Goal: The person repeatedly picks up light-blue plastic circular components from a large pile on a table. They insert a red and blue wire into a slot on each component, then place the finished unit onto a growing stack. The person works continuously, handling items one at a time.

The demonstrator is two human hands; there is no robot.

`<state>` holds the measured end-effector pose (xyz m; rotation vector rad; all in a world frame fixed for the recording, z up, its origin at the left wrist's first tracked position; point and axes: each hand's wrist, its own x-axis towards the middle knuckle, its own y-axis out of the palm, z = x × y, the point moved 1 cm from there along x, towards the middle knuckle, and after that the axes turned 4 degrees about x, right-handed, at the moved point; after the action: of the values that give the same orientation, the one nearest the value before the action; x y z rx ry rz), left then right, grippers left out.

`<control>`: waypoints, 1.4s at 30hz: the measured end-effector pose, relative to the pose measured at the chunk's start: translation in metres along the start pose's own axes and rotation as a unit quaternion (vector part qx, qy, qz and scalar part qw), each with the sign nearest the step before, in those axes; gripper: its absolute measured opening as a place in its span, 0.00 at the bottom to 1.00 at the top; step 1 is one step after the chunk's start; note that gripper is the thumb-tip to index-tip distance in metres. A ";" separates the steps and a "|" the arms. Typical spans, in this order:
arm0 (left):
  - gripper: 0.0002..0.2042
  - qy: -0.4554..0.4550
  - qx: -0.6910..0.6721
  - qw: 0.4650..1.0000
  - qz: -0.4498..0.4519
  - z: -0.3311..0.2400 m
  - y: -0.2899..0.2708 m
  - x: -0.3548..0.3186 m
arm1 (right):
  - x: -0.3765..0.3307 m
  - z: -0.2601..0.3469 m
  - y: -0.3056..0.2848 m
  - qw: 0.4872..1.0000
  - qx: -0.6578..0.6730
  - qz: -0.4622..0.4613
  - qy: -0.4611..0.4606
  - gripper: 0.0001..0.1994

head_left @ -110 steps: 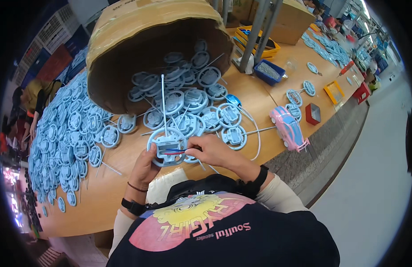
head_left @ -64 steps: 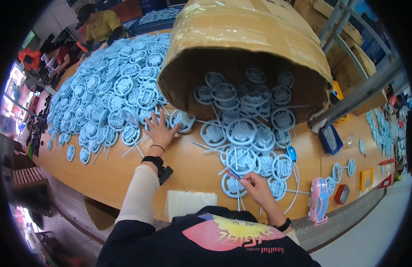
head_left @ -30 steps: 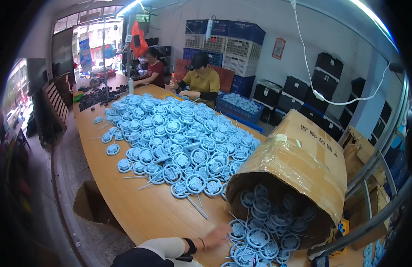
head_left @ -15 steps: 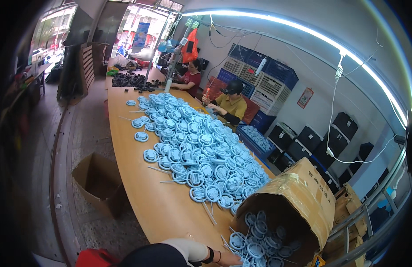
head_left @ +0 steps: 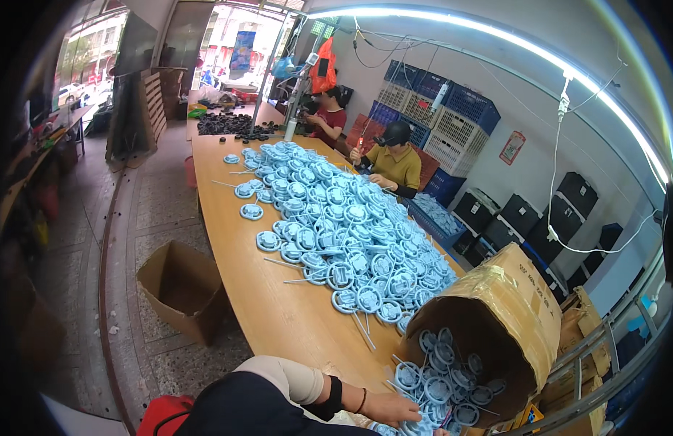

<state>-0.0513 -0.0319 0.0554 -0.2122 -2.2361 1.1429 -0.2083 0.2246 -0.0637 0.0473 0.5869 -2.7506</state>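
Note:
My left hand point(head_left: 396, 409), with a dark band and a thin cord at the wrist, reaches to light blue round plastic pieces point(head_left: 438, 390) with thin stems at the mouth of a tipped cardboard box point(head_left: 507, 312). Its fingers curl down onto the pieces, and their tips are partly hidden. Only a sliver of my right hand point(head_left: 442, 432) shows at the lower edge, beside the same pieces; its fingers are out of sight. A large heap of the same pieces point(head_left: 343, 218) covers much of the wooden table point(head_left: 271, 312).
Across the table a person in a yellow shirt point(head_left: 398, 166) works, with another in red point(head_left: 333, 120) farther back. Small black parts point(head_left: 231, 125) lie at the far end. An open cardboard box point(head_left: 183, 287) stands on the floor at left. A metal frame point(head_left: 598, 349) stands at right.
My left forearm and hand have come further into view, the hand now over the pieces at the box mouth. The whole scene has shifted slightly right as the view turned.

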 end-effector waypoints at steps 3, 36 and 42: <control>0.18 0.109 0.049 0.991 -0.064 -0.007 -0.006 0.001 | -0.025 0.046 -0.001 0.936 -0.258 0.053 -0.234 0.24; 0.12 -0.390 -0.662 0.640 -0.017 0.082 0.031 -0.013 | -0.037 0.112 0.063 0.990 0.097 0.098 -0.037 0.15; 0.07 -0.371 -0.540 0.754 -0.051 0.116 0.041 -0.030 | -0.032 0.122 0.064 0.973 -0.024 0.004 -0.228 0.04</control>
<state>-0.0999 -0.0978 -0.0410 -0.0755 -3.3266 -0.3914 -0.1529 0.1306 0.0266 -0.5751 0.5181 -2.6040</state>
